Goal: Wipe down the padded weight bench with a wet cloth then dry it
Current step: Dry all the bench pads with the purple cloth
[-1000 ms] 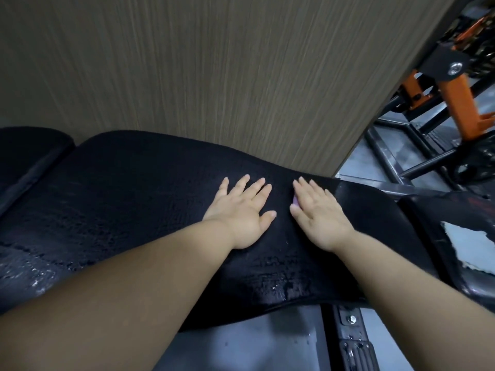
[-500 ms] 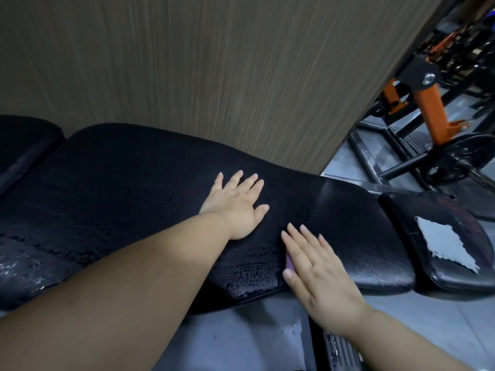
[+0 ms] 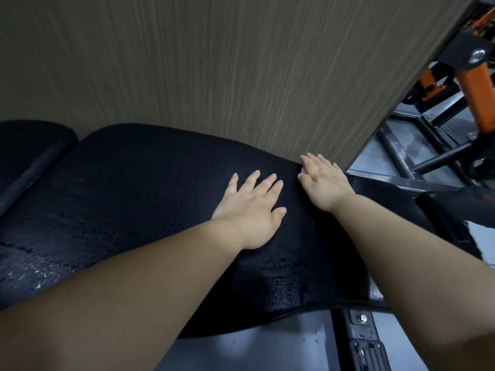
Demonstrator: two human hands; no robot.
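The black padded bench (image 3: 134,199) runs across the view, its cracked surface glistening wet near the front edge. My left hand (image 3: 251,210) rests flat on the pad's middle with fingers spread. My right hand (image 3: 322,180) presses flat on the pad's far edge by the wall. A sliver of purple cloth (image 3: 303,170) peeks out under its fingers; the rest of the cloth is hidden beneath the palm.
A wood-grain wall panel (image 3: 214,70) stands right behind the bench. An orange and black machine frame (image 3: 474,81) is at the right. A second black pad with a torn white patch (image 3: 482,236) sits at the right edge. Grey floor and the bench's base plate (image 3: 361,325) lie below.
My right hand has slid with the cloth from the pad's front edge back up to the far edge by the wall. My left hand has stayed flat on the pad.
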